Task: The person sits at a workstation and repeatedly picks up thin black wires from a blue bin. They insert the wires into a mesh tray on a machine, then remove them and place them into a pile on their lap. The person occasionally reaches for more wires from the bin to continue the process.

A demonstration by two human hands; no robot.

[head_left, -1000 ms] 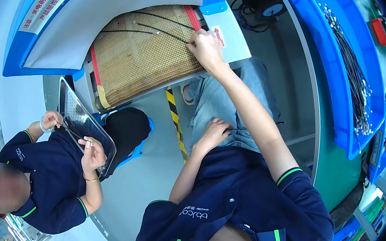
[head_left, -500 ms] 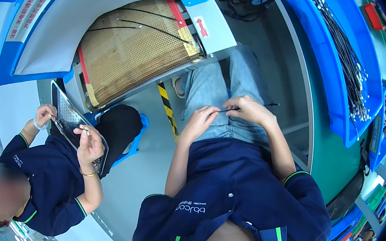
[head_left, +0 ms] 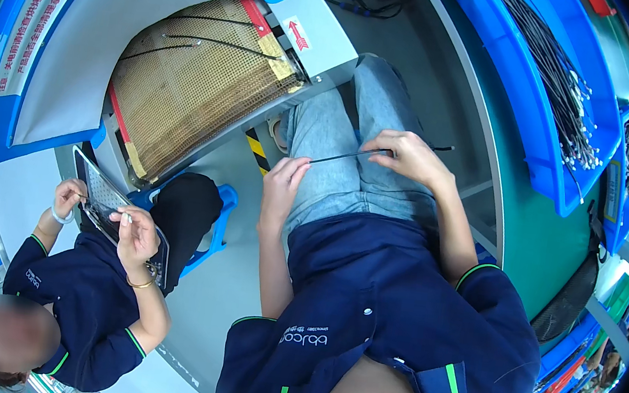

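A thin black cable [head_left: 339,156] stretches between my two hands above my lap. The fingertips of my left hand [head_left: 282,185] pinch its left end. My right hand [head_left: 406,157] is closed round it farther along, and a short length with a small tip sticks out past that hand to the right. Several more black cables [head_left: 227,46] lie on the brown mesh conveyor belt [head_left: 186,94] at the upper left, out of reach of both hands as they are now.
A blue bin [head_left: 599,145] of bundled black cables stands on the green worktop [head_left: 532,247] to my right, beside a smaller blue bin [head_left: 624,203]. The white-and-blue machine [head_left: 326,41] surrounds the belt. At left, a co-worker holds small parts over a tray [head_left: 104,182].
My left hand has moved left, away from my right hand, so a longer stretch of cable shows between them. The whole view has shifted slightly.
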